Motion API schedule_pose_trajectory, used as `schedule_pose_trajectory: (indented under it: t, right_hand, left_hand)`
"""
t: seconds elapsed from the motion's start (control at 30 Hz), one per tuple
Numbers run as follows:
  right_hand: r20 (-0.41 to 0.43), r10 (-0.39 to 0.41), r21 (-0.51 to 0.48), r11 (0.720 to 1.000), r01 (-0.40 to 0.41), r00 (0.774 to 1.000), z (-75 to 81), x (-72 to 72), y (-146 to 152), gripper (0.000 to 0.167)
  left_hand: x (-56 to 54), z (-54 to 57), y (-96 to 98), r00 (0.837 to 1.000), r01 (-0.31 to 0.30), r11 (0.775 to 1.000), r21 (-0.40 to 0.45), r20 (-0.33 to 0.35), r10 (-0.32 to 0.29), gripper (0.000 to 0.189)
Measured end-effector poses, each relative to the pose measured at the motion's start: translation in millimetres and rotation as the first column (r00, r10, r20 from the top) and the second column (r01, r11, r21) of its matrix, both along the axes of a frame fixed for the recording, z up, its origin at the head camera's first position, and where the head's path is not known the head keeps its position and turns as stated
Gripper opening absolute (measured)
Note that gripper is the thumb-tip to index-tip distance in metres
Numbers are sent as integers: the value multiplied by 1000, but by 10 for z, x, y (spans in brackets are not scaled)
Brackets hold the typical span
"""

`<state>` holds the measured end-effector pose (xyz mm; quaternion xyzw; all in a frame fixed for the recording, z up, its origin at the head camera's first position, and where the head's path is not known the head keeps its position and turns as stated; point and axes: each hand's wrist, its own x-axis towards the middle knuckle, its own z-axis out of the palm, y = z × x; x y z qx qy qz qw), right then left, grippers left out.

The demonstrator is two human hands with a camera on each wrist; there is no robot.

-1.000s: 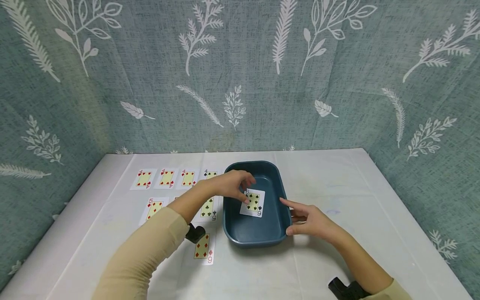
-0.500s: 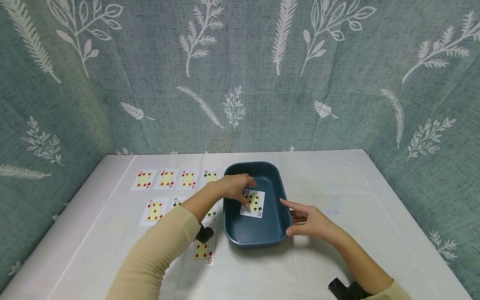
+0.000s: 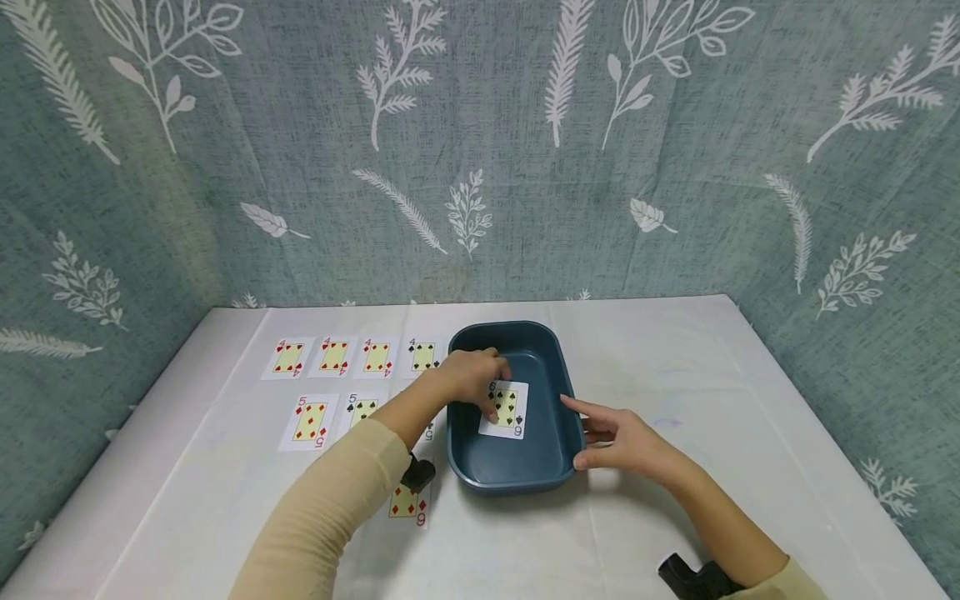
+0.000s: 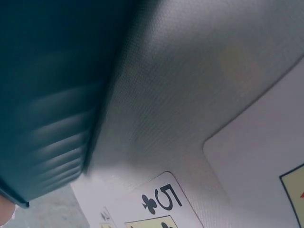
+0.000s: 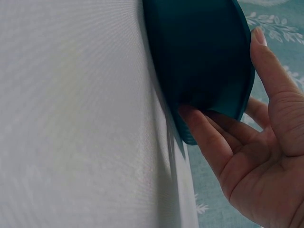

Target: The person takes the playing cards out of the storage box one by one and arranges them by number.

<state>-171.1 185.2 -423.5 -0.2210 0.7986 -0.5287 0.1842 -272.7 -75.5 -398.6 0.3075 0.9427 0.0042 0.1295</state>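
In the head view my left hand (image 3: 474, 383) reaches over the left rim of a dark blue rectangular tray (image 3: 517, 471). Its curled fingers and thumb are at a six of spades playing card (image 3: 508, 408) on the tray floor, thumb on the card's left side, fingertips right at its far edge. My right hand (image 3: 626, 442) holds the tray's right side, fingertips at the rim. The right wrist view shows the thumb (image 5: 266, 61) on the rim and other fingers against the outer wall. From the left wrist, the tray wall (image 4: 52, 128) mostly hides that hand.
Playing cards lie face up in rows left of the tray: fours, such as a four of diamonds (image 3: 377, 358), then fives, including a five of diamonds (image 3: 309, 422) and a five of clubs (image 4: 159, 202). A six of diamonds (image 3: 405, 505) lies nearest, partly covered by the left wrist camera (image 3: 417, 474).
My left hand has shifted slightly right and nearer over the card, its forearm swinging right and uncovering more cards. The card has turned very slightly. My right hand and the tray stay put.
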Motion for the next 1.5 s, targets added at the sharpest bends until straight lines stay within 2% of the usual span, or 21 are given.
schedule_pose_trajectory:
  t: [0.13,0.27,0.43,0.57,0.63,0.73,0.9,1.1,1.33,1.43,1.5]
  right_hand:
    - [11,-3,0,1000,3,1000,1,6,-2,80]
    - [11,0,-11,1000,1,1000,10,12,-1,80]
    - [-8,9,-10,1000,-9,1000,10,11,5,80]
    - [-10,8,-9,1000,-8,1000,8,8,6,80]
    - [-7,11,-12,1000,-12,1000,5,3,7,79]
    - [-2,11,-19,1000,-11,1000,6,-1,0,79]
    - [7,9,-23,1000,-9,1000,7,-2,-9,79]
    - [-1,8,-9,1000,-8,1000,-6,4,4,79]
    - [7,-9,13,1000,9,1000,4,10,-11,79]
    - [3,-10,18,1000,10,1000,7,4,-14,79]
    - [0,-13,26,1000,13,1000,9,2,-11,80]
  left_hand:
    - [3,-6,-1,1000,-3,1000,4,1,3,63]
    - [16,0,0,999,-32,998,48,25,31,54]
    - [22,16,-6,997,-52,987,151,58,44,42]
    - [6,17,-28,997,-34,966,258,80,14,31]
    - [-7,11,-46,995,-31,945,325,100,-2,25]
    - [-30,-1,-76,990,-41,903,428,140,-21,20]
    - [-56,-15,-110,970,-122,827,548,243,-18,20]
    - [-61,-19,-126,957,-173,774,609,290,-15,23]
    - [-57,53,-159,930,-264,670,693,367,-12,24]
    - [-59,75,-176,921,-274,646,712,388,-37,24]
    - [-50,92,-185,912,-276,640,717,405,-60,26]
